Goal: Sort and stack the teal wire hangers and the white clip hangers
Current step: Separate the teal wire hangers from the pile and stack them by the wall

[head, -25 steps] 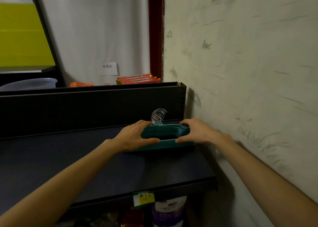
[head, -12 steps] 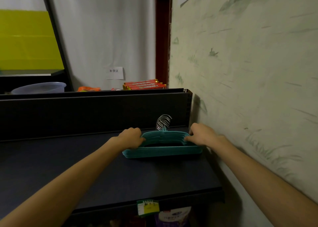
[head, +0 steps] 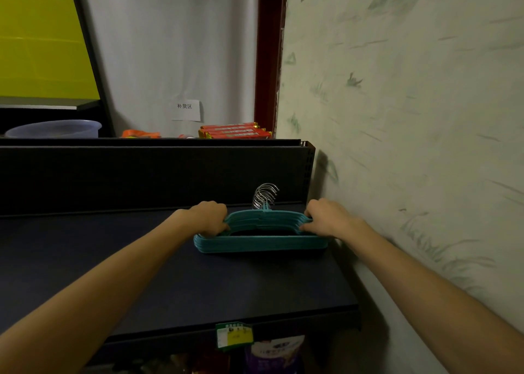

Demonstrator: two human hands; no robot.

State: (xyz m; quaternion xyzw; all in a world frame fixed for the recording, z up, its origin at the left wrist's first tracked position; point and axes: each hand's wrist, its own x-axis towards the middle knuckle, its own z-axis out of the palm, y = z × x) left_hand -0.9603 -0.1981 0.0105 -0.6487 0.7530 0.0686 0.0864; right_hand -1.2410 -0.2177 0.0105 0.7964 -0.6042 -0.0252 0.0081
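Note:
A stack of several teal hangers lies flat on the dark shelf, near its right end, with the silver hooks pointing toward the back panel. My left hand grips the stack's left shoulder. My right hand grips its right shoulder, close to the wall. No white clip hangers are in view.
The shelf's black back panel rises just behind the hangers. A painted wall borders the shelf on the right. Red packets and a plastic basin sit behind the panel. A price tag hangs on the front edge.
Both hands have slid outward from the middle of the stack to its two shoulders. The stack now lies flatter and squarer on the shelf.

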